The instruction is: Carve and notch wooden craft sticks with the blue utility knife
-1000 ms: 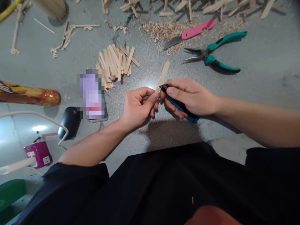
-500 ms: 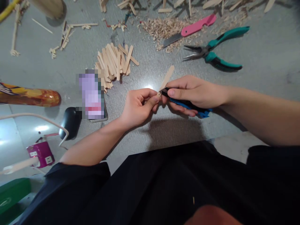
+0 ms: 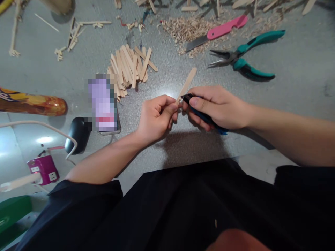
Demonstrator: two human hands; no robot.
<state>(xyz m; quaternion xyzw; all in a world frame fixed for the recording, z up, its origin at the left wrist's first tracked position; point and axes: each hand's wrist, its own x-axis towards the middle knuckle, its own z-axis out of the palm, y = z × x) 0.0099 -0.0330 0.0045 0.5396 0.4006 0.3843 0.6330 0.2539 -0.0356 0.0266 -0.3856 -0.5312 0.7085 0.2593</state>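
My left hand (image 3: 157, 116) pinches the lower end of a flat wooden craft stick (image 3: 187, 83) that points up and to the right. My right hand (image 3: 217, 106) is wrapped round a blue and black utility knife (image 3: 202, 116), its tip set against the stick just above my left thumb. Both hands hover over the grey floor in front of my lap. A pile of several more craft sticks (image 3: 129, 69) lies just beyond my left hand.
Teal-handled pliers (image 3: 242, 57), a pink-handled knife (image 3: 217, 32) and wood shavings (image 3: 187, 31) lie at the far right. A phone (image 3: 104, 104), a black mouse (image 3: 77, 134), a pink power plug (image 3: 43, 170) and an orange bottle (image 3: 31, 103) sit at the left.
Both hands have stayed together on the stick; the stick's free end has tilted a little further right and the knife hand has shifted slightly.
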